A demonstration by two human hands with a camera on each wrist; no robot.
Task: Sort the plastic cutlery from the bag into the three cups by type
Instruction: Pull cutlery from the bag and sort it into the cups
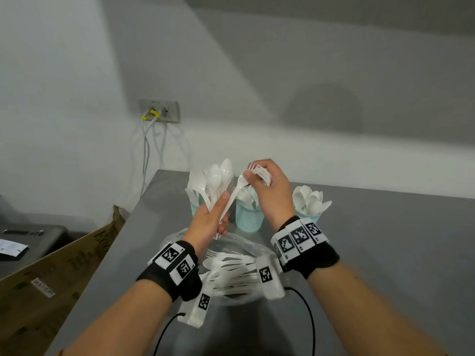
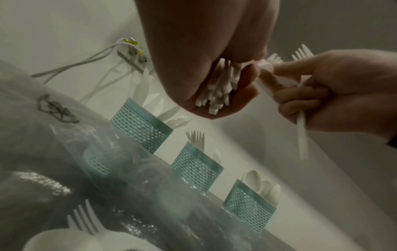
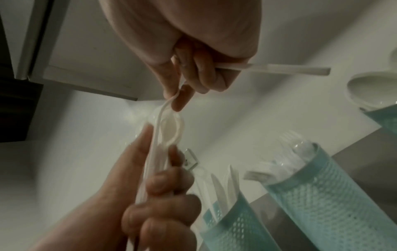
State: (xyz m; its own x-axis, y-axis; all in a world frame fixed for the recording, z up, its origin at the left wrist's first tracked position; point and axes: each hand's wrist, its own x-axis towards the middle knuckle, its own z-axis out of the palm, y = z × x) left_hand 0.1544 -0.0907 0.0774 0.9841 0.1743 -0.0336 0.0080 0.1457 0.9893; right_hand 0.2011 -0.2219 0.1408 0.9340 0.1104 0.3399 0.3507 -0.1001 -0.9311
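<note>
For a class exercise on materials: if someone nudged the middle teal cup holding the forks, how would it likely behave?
The middle cup would probably slide or tip easily: it looks like thin mesh plastic, so light. The forks stand well above its rim, which likely makes it top-heavy. The smooth grey table seems to offer little friction.

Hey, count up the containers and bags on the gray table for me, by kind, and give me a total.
Teal mesh-patterned plastic cups: 3 (left, middle, right)
Clear crinkled plastic bag: 1
Total: 4
</note>
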